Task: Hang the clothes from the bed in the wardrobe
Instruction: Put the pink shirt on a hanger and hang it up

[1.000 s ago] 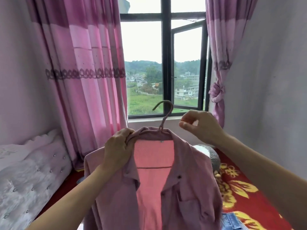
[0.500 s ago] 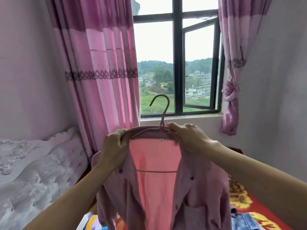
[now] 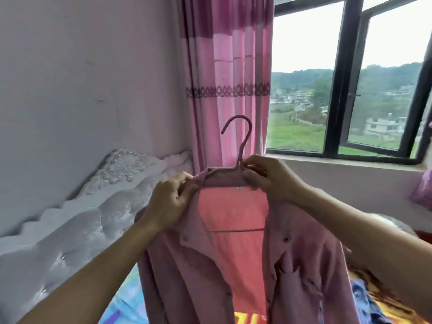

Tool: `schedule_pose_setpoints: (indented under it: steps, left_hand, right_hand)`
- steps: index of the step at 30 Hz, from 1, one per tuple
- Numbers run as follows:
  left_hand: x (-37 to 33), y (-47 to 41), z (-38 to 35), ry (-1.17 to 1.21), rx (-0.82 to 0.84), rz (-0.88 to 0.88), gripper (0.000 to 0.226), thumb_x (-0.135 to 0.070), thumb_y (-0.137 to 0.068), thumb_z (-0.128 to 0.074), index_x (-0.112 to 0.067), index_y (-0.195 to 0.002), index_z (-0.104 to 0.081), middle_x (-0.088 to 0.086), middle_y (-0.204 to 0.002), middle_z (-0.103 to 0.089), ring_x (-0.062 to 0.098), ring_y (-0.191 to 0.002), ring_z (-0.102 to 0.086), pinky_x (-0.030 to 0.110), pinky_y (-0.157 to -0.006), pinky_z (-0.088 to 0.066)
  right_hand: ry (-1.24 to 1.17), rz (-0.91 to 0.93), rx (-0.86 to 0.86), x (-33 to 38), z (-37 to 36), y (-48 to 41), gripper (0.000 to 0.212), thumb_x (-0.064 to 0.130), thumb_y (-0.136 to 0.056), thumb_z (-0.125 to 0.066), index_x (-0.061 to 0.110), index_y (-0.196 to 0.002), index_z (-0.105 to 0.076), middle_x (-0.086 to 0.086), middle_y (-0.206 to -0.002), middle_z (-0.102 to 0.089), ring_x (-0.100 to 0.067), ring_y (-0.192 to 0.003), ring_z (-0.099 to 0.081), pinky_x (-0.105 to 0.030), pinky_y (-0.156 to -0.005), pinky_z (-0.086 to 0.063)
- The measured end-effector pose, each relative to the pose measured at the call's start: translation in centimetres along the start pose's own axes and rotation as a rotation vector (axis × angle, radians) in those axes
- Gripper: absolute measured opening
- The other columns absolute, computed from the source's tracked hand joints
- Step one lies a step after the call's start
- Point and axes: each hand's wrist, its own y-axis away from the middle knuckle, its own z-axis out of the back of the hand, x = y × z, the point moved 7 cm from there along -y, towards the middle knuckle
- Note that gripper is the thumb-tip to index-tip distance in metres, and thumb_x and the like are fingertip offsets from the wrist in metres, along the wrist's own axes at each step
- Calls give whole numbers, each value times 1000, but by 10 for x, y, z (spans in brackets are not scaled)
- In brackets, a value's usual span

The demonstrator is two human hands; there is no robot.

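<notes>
In the middle of the frame a pink shirt (image 3: 292,265) hangs open-fronted on a hanger (image 3: 242,146), its hook standing up in front of the pink curtain (image 3: 224,66). The left hand (image 3: 168,202) grips the collar at the shirt's left shoulder, and the right hand (image 3: 271,178) pinches the collar just beside the hook's base. A white padded headboard (image 3: 81,218) fills the lower left, and the window (image 3: 339,78) the upper right
</notes>
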Motion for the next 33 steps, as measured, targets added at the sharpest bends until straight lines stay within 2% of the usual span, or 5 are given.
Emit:
schedule_pose_setpoints:
  steps: [5,10,18,28,33]
  left_hand:
    - [-3,97,51,-161,23,99,43,-55,-84,-46,-17,-93,-65,-6,-86,-60,9,-81,-55,22,-72,-39]
    - [1,197,165,-295,-126,349,49,-63,-75,-51,-20,-91,-67,-8,-87,-59,4,-79,-58,13,-73,-43]
    - [-30,389,371,-688,-336,774,10,-27,-87,-62,-31,-78,-60,-10,-78,-63,9,-70,-58,28,-66,-48]
    - [-100,612,542,-848,-141,1148,8,-37,-89,-61,-32,-83,-60,-8,-73,-62,14,-74,-61,33,-68,-49]
    - [-114,676,601,-868,-121,1215,13,-40,-91,-59,-27,-89,-62,-6,-69,-59,11,-65,-56,31,-60,-43]
  right_hand:
    - [-20,159,284,79,-56,31,49,60,-77,-51,13,-78,-63,3,-66,-64,-19,-61,-59,-36,-61,-51]
    - [-148,375,357,202,-90,60,13,39,-88,-62,27,-85,-66,14,-55,-47,-6,-53,-43,-29,-61,-45]
    - [-264,591,522,395,-140,110,11,30,-89,-57,23,-88,-65,4,-75,-62,-16,-73,-56,-32,-65,-43]
    - [-310,646,643,611,-198,177,18,17,-89,-52,21,-72,-57,7,-74,-58,-18,-76,-55,-30,-66,-38]
    - [-220,598,627,698,-238,190,19,21,-90,-50,10,-79,-61,-11,-91,-66,-31,-86,-59,-34,-70,-44]
